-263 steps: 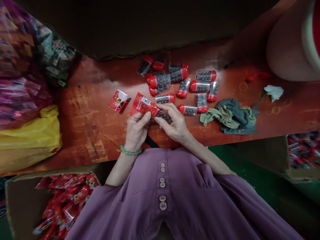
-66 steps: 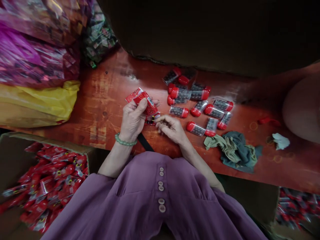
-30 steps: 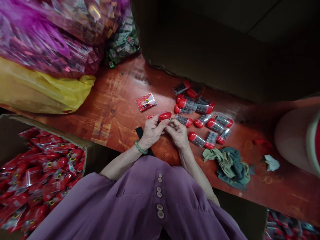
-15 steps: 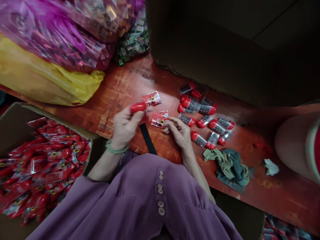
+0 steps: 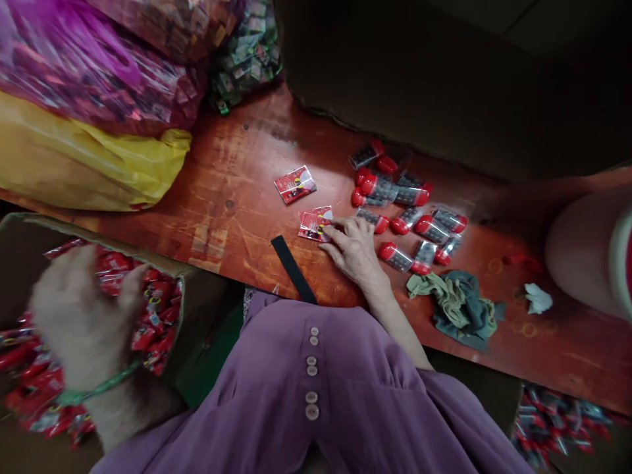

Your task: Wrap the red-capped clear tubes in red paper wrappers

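Observation:
My left hand point(image 5: 86, 316), slightly blurred and wearing a green bracelet, hangs over an open cardboard box at the left. Its thumb and fingers are apart, with nothing seen in them. Below it lie many red packaged pieces point(image 5: 153, 309) in clear wrap. My right hand point(image 5: 353, 250) is on the table, thumb and fingertips closed at the edge of a small red printed card point(image 5: 311, 226), which overlaps another like it. Slightly farther back lies a separate small stack of red printed cards point(image 5: 295, 184). Right of my hand are several clear capsules with red caps point(image 5: 395, 257).
A black strip point(image 5: 292, 268) lies near the front edge of the red table point(image 5: 222, 197). Filled purple point(image 5: 113, 85) and yellow bags point(image 5: 123, 164) stand back left. To the right are a crumpled cloth point(image 5: 459, 306), white scrap point(image 5: 538, 298) and bucket point(image 5: 582, 243). A large dark carton point(image 5: 395, 85) stands behind.
My left hand has moved from above the table, where it held a red-capped piece, down left over the box and is now without it. My right hand stays by the cards, where two now overlap.

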### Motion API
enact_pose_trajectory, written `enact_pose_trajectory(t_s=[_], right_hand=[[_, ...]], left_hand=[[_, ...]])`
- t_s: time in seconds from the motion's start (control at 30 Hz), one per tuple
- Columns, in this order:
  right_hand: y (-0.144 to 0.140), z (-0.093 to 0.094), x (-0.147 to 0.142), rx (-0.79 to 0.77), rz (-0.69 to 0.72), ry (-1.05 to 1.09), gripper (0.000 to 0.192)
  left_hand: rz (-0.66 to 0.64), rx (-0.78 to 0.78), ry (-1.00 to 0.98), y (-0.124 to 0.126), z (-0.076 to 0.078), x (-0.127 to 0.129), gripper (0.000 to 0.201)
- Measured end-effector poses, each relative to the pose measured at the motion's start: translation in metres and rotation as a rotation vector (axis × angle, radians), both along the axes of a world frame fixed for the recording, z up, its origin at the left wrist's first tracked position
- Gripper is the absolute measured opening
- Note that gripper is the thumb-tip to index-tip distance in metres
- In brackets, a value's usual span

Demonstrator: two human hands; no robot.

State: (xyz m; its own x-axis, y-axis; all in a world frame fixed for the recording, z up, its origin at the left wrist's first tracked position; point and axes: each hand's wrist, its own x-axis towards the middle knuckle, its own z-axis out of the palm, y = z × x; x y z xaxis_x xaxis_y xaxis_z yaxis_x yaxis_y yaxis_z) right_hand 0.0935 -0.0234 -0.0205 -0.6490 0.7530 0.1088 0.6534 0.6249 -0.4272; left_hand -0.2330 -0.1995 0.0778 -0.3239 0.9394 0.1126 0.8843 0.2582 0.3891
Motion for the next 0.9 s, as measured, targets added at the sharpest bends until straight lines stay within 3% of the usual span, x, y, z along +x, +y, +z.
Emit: enact_pose_trajectory(t_s=[0.03, 0.17, 0.23, 0.3, 0.47, 0.63, 0.77, 0.9], right_hand=[[-0.001, -0.003, -0.001, 0.009, -0.010, 0.000, 0.026], [-0.005, -0.013, -0.007, 0.024, -0.013, -0.024, 0.026], [-0.005, -0.014, -0.009, 0.023, -0.010, -0.048, 0.027], [-0.004, -0.013, -0.010, 0.014, -0.008, -0.065, 0.028], [-0.001, 0.005, -0.004, -0.061, 0.013, -0.022, 0.029], [0.010, 0.031, 0.017, -0.008, -0.158, -0.067, 0.026], [0.025, 0.034, 0.025, 0.001, -0.230, -0.218, 0.033], [0.034, 0.034, 0.023, -0.052, -0.178, -0.307, 0.032]], left_hand=[[0.049, 0.113, 0.111, 0.016, -0.009, 0.016, 0.064], [-0.426, 0.249, -0.073, 0.086, -0.055, 0.088, 0.038], [-0.577, 0.200, -0.113, 0.114, -0.073, 0.117, 0.036], [-0.647, 0.133, -0.130, 0.133, -0.084, 0.135, 0.037], [-0.712, 0.103, -0.125, 0.147, -0.096, 0.141, 0.038], [-0.659, 0.160, -0.019, 0.146, -0.098, 0.139, 0.027], [-0.612, 0.131, -0.069, 0.146, -0.098, 0.142, 0.032], [-0.594, 0.088, -0.089, 0.145, -0.095, 0.145, 0.031]])
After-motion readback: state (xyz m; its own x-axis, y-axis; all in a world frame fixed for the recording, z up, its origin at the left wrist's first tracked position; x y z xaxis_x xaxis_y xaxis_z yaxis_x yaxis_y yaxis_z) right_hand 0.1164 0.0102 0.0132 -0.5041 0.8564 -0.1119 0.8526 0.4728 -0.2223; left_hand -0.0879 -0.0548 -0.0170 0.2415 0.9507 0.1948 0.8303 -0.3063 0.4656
